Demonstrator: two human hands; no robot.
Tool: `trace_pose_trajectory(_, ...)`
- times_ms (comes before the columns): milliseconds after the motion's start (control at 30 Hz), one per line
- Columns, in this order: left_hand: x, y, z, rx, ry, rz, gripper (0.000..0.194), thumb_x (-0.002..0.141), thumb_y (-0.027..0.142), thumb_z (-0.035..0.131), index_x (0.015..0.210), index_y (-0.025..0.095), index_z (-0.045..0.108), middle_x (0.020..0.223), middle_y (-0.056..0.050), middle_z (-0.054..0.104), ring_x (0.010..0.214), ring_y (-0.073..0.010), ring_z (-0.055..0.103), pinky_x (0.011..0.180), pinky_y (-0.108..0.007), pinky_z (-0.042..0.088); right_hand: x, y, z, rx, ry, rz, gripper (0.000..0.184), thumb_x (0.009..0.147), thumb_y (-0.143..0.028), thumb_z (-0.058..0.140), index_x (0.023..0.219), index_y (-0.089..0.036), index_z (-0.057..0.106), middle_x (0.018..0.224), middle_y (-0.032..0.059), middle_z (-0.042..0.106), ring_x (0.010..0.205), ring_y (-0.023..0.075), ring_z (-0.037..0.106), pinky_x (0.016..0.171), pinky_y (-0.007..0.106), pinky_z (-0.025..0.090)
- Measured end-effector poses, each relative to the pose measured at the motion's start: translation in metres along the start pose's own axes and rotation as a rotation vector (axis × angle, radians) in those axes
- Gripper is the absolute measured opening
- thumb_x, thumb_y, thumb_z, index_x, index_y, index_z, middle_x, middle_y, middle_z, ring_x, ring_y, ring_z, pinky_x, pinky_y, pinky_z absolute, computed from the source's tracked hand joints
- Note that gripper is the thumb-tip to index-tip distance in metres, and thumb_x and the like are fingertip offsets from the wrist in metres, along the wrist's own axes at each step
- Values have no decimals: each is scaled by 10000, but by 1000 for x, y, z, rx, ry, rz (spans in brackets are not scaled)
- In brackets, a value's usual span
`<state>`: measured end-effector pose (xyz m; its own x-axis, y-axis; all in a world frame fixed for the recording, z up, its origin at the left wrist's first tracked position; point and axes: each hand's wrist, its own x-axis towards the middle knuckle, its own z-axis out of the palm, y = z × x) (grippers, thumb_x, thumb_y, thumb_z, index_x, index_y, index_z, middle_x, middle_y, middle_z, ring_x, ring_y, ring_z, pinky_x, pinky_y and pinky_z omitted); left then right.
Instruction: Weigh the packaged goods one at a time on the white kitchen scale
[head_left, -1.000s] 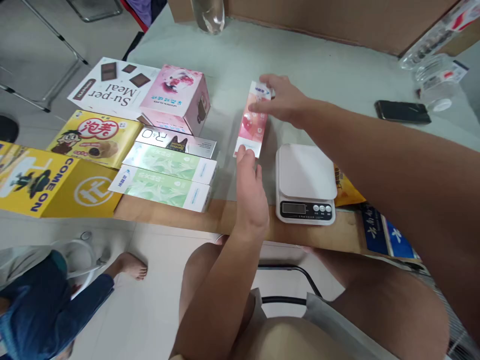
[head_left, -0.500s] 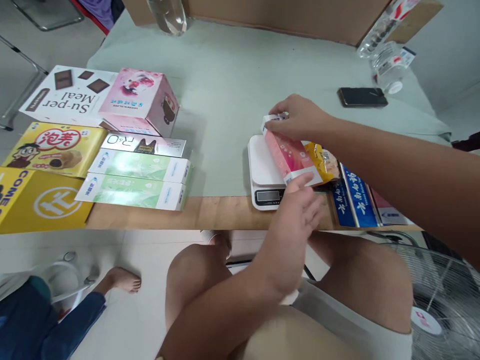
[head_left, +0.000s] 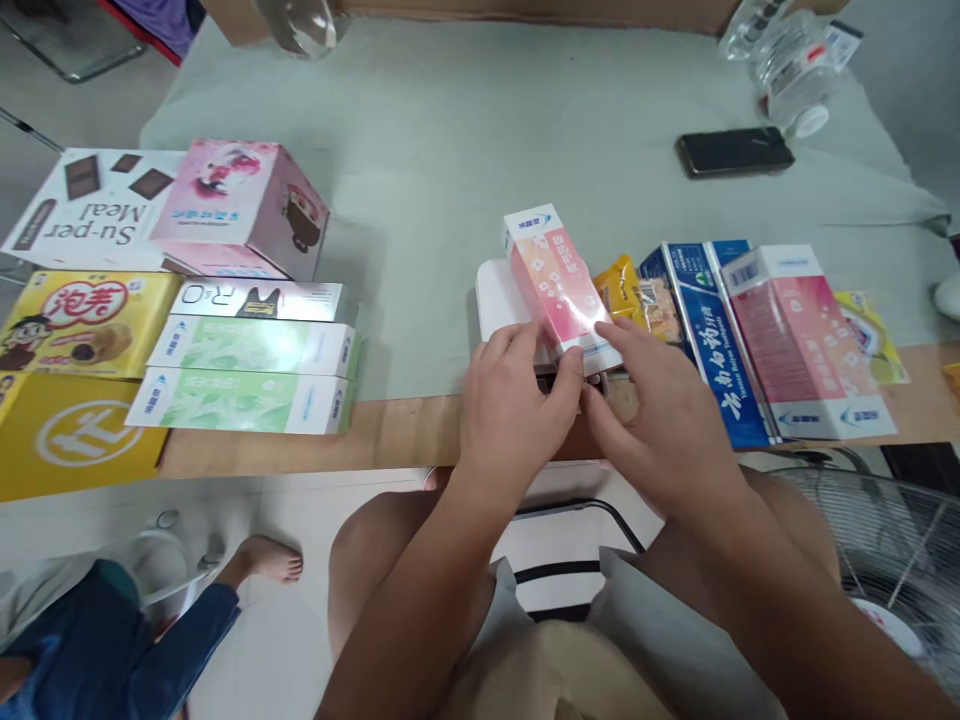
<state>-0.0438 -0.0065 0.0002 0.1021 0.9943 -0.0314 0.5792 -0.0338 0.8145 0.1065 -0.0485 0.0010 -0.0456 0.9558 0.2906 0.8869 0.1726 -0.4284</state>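
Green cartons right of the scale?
No, both green cartons lie left of the white scale, beside the yellow boxes.

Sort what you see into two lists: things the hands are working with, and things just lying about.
Being worked with:
- pink box, with the left hand and right hand at its near end
- white scale, partly covered by the box

Apparently just lying about:
- phone
- clear bottle

The boxes grouped left and right could go either way.
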Motion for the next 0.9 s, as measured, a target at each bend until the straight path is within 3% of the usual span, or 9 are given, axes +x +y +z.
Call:
trace_pose_trajectory(100, 0, 2, 13, 141, 45, 74, 335, 1011, 453, 568, 1078, 170, 734, 1085, -114, 758, 1037, -297, 659, 958, -475, 543, 0, 2, 11, 23, 31, -37, 374, 993, -274, 544, 1313, -168, 707, 1350, 195, 734, 1198, 375, 708, 1018, 594, 573)
trace_pose_trajectory(200, -1, 7, 19, 116, 176, 123, 325, 1025, 432, 566, 1106, 172, 744, 1090, -107, 753, 1020, -255, 677, 914, -401, 566, 2, 7, 12, 100, 132, -77, 366, 1007, -194, 525, 1313, -198, 724, 1386, 166, 732, 1178, 318, 722, 1029, 534, 587)
trace_pose_trajectory(333, -13, 26, 22, 8, 315, 227, 351, 1059, 409, 542, 1237, 182, 742, 1180, -95, 742, 1098, -211, 705, 949, -332, 590, -2, 14, -7, 192, 292, -131, 371, 964, -94, 570, 1267, -217, 744, 1333, 147, 758, 1179, 269, 730, 1015, 458, 606)
trace_pose_trajectory(433, -27, 43, 29, -19, 333, 315, 399, 1068, 444, 536, 1317, 188, 713, 1279, -106, 715, 1182, -228, 700, 986, -342, 604, -11, 21, -32, 250, 372, -158, 311, 929, -88, 606, 1161, -227, 760, 1290, 139, 750, 1161, 250, 733, 980, 435, 621)
trace_pose_trajectory(567, -42, 60, 50, -51, 178, 384, 474, 1051, 465, 562, 1418, 173, 634, 1390, -153, 656, 1275, -263, 667, 951, -348, 636, -24, 35, -68, 268, 364, -6, 117, 932, -223, 651, 973, -207, 759, 1141, 137, 683, 995, 220, 725, 811, 380, 657)
trace_pose_trajectory(667, -44, 67, 71, -101, -14, 383, 435, 1062, 442, 525, 1388, 170, 623, 1342, -157, 678, 1248, -256, 669, 1005, -384, 622, -34, 49, -87, 179, 268, 157, 111, 934, -243, 651, 886, -227, 751, 960, 82, 637, 828, 189, 693, 666, 331, 633)
trace_pose_trajectory(733, -42, 70, 85, -100, -69, 374, 397, 1070, 427, 498, 1351, 179, 625, 1306, -150, 695, 1211, -252, 674, 1048, -418, 594, -40, 58, -94, 137, 226, 188, 129, 941, -235, 638, 884, -233, 754, 928, 77, 652, 791, 194, 695, 617, 329, 605)
trace_pose_trajectory(800, -41, 71, 96, -60, -73, 371, 400, 1064, 428, 507, 1339, 160, 619, 1292, -161, 693, 1198, -256, 668, 1053, -428, 578, -44, 68, -98, 110, 186, 191, 145, 957, -244, 621, 911, -236, 759, 984, 93, 695, 825, 213, 720, 625, 349, 599)
trace_pose_trajectory(900, -39, 71, 108, 61, -68, 380, 515, 1029, 493, 573, 1388, 124, 580, 1282, -185, 668, 1216, -279, 644, 1057, -441, 566, -45, 85, -106, 114, 185, 177, 152, 967, -239, 610, 966, -251, 761, 1073, 94, 755, 953, 249, 754, 758, 403, 627)
